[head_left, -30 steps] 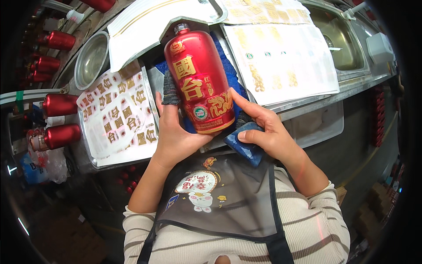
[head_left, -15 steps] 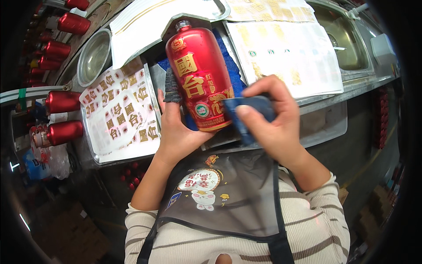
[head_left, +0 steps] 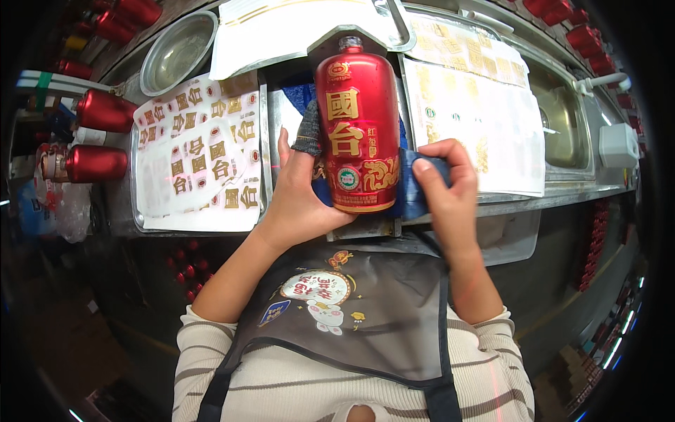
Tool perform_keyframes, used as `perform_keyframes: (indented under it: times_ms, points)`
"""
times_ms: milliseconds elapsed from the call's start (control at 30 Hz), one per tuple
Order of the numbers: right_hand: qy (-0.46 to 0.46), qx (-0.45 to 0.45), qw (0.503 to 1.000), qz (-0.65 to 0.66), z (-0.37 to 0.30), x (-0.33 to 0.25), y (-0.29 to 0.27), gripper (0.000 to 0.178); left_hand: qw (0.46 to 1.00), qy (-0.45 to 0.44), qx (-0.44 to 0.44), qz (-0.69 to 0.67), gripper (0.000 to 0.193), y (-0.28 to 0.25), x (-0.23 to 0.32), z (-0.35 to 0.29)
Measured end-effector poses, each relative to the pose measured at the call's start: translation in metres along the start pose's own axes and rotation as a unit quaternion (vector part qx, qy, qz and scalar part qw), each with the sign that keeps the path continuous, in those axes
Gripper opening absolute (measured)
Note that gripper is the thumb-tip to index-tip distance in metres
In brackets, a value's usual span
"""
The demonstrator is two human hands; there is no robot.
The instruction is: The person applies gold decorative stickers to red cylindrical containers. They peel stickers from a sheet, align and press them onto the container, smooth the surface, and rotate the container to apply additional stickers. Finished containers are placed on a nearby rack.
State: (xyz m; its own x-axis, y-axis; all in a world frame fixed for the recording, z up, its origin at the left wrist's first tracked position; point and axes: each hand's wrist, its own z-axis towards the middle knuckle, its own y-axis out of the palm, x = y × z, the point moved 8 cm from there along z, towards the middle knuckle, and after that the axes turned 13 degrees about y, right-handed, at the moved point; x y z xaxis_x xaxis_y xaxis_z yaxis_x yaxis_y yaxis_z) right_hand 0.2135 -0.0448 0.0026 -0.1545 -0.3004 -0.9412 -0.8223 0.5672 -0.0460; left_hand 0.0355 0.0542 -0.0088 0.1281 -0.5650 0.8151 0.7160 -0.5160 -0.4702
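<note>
A red glossy bottle (head_left: 360, 130) with gold lettering, a gold dragon figure and a small green-and-white round mark lies in the middle, neck pointing away. My left hand (head_left: 304, 197) grips its left side and base, the thumb along the bottom end. A dark knitted cover (head_left: 308, 132) wraps one finger of that hand. In my right hand (head_left: 451, 193) is a dark blue flat pad (head_left: 426, 184), pinched between thumb and fingers. The pad's left edge touches or nearly touches the bottle's lower right side. The bottle's underside is hidden.
A tray (head_left: 137, 211) of gold-printed transfer sheets (head_left: 200, 151) stands left, with more sheets (head_left: 485, 133) at right. A metal bowl (head_left: 177, 56) sits at far left. Red bottles (head_left: 105, 110) line the left edge. A sink (head_left: 555, 105) and a white container (head_left: 619, 145) are right.
The bottle, tilted before, now points nearly straight away from me. My right hand has lowered the blue pad from over the bottle's lower right corner to its right side. The view has shifted.
</note>
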Motion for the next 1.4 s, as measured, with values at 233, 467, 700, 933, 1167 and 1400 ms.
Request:
perform_keyframes:
  times_ms: [233,467,700,933,1167,1400]
  points:
    - [-0.097,0.068,0.990,-0.075,-0.018,-0.009,-0.010,0.019,0.971,0.117,0.002,0.209,0.089,-0.016,0.039,0.001]
    - [0.038,-0.032,0.995,0.082,-0.011,0.008,-0.007,0.011,0.999,0.003,0.030,-0.039,0.086,-0.009,0.029,-0.003]
    - [0.007,-0.038,0.999,-0.038,-0.009,0.000,0.023,0.021,0.959,-0.017,0.197,-0.203,0.042,0.002,0.008,0.000]
    - [0.006,-0.043,0.998,-0.034,-0.012,-0.004,0.027,0.025,0.965,-0.034,0.168,-0.200,0.040,0.003,0.003,-0.006]
    - [0.104,-0.028,0.992,0.068,-0.004,0.008,0.004,0.016,0.980,-0.015,0.142,-0.142,0.043,0.001,0.006,-0.005]
    - [0.012,0.060,0.998,0.000,-0.016,-0.010,-0.018,0.028,0.967,-0.021,0.168,-0.193,0.040,0.001,0.004,-0.006]
